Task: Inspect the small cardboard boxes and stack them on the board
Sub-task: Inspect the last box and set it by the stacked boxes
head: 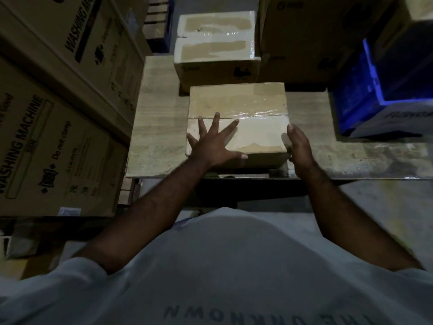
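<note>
Two small cardboard boxes on the pale wooden board (159,127), both taped shut across the top: near box (243,102) by the front edge, far box (216,43) just behind it. Both hands on the near box: left hand (214,144) laid flat on top, fingers straight and spread; right hand (301,146) flat against the right side, fingers straight and together. At left, two large washing machine cartons (54,146). At right, one blue crate (358,95), contents hidden.

left grip (212,143) splayed, right grip (301,146) straight-fingered
</note>
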`<state>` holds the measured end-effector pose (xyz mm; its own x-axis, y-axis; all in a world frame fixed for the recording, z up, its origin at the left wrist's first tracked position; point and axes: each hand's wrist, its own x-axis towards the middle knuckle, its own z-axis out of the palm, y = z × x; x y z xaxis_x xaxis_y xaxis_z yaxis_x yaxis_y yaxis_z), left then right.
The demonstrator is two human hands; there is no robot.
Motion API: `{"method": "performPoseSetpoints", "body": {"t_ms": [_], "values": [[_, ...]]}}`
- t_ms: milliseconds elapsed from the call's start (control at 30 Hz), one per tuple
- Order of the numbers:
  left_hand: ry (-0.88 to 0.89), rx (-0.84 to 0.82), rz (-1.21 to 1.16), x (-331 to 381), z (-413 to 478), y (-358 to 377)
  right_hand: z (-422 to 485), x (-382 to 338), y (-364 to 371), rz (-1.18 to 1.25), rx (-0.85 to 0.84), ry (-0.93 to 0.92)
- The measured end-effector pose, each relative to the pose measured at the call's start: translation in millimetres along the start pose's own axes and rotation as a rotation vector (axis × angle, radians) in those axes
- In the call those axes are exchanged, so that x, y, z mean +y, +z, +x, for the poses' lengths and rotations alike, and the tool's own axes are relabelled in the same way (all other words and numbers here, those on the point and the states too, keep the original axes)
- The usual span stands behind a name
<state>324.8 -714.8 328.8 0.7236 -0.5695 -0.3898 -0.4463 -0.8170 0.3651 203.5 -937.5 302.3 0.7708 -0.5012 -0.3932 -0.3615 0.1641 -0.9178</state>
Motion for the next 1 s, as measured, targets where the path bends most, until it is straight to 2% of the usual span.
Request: {"method": "performPoseSetpoints", "body": {"t_ms": [67, 167, 333, 467, 600, 733, 867, 933, 1000], "values": [[-0.028, -0.049, 0.034, -2, 4, 7, -3, 3, 0, 0.037, -0.042, 0.070], [-0.027, -0.043, 0.109, -12, 7, 18, -7, 10, -3, 0.148, -0.012, 0.209], [-0.024, 0.074, 0.120, -21, 5, 26, -13, 25, -5, 0.232, 0.030, 0.264], [-0.038, 0.133, 0.108, -28, -4, 24, -13, 20, 0, 0.152, -0.020, 0.289], [-0.060, 0.167, 0.021, -45, -10, 17, -8, 12, 6, 0.192, -0.067, 0.299], [-0.077, 0.131, -0.074, -56, -14, 5, -6, -1, 19, 0.278, -0.050, 0.261], [-0.087, 0.032, -0.211, -34, -15, -19, -2, -18, 31, 0.242, -0.052, 0.157], [-0.066, 0.050, -0.344, -15, -10, -36, -1, -33, 39, 0.217, -0.019, 0.092], [-0.005, 0.135, -0.536, -1, -7, -53, 1, -51, 46, 0.213, 0.030, 0.004]]}}
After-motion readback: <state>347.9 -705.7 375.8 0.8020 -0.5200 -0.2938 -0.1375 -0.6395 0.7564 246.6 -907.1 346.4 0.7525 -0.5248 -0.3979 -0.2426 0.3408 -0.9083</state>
